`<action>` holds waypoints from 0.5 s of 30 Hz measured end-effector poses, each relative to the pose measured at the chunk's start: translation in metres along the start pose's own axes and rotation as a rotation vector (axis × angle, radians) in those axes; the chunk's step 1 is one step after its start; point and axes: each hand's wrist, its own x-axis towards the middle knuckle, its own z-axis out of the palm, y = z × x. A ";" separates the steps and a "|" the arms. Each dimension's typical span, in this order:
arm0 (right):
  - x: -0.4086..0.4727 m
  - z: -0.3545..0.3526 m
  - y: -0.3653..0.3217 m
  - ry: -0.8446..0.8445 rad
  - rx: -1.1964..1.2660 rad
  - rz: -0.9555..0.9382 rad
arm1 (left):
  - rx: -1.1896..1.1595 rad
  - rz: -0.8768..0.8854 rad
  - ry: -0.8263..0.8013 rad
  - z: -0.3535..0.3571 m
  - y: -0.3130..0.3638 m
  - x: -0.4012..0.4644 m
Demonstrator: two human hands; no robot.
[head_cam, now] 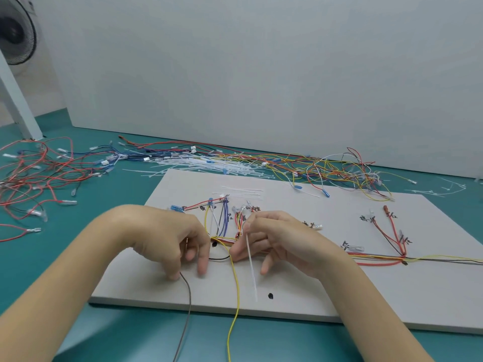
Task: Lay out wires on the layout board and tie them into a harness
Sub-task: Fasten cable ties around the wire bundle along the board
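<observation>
Fan (16, 30): top left corner, far beyond the fingers, by the white wall.
Red wires (39, 173): loose tangle on the green table (78, 231), well left of and beyond the left hand's fingers.
Left hand (167, 239): resting on the layout board (313, 291), fingers curled downward, tips touching the board; index and thumb region closed near the bundle's left end, exact grip hidden behind the knuckles.
Grey wire (187, 296): emerging from under the left fingertips, running toward the near edge of the board and off it.
Blue connector (175, 208): just beyond the left knuckles, on the board.
Wire bundle (224, 240): between the two sets of fingers, lying on the board; yellow, red, blue and white strands rising from it toward the handwritten labels beyond.
Yellow wire (236, 288): dropping from the bundle between the hands, over the near edge of the board.
Cable tie (251, 265): white strip pinched between right thumb and index finger, hanging down toward the near side, tail over the board.
Right hand (285, 241): thumb and forefinger closed on the tie, remaining fingers loosely spread, tips just above or on the board.
Spare ties (203, 165): white heap beyond the board's far edge, well past both hands.
Laid branch (392, 241): red, orange and grey wires fanned on the board, well right of the right fingers.
Yellow and white wires (345, 168): tangle at the far right, beyond the board.
</observation>
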 end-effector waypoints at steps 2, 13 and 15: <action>0.000 0.001 0.001 -0.030 0.018 0.015 | 0.009 -0.009 0.022 0.001 -0.002 0.002; 0.001 0.000 0.003 -0.168 0.115 0.086 | -0.028 0.022 0.050 0.007 0.000 0.010; 0.001 0.001 0.003 -0.174 0.137 0.080 | -0.067 0.053 0.080 0.008 0.001 0.010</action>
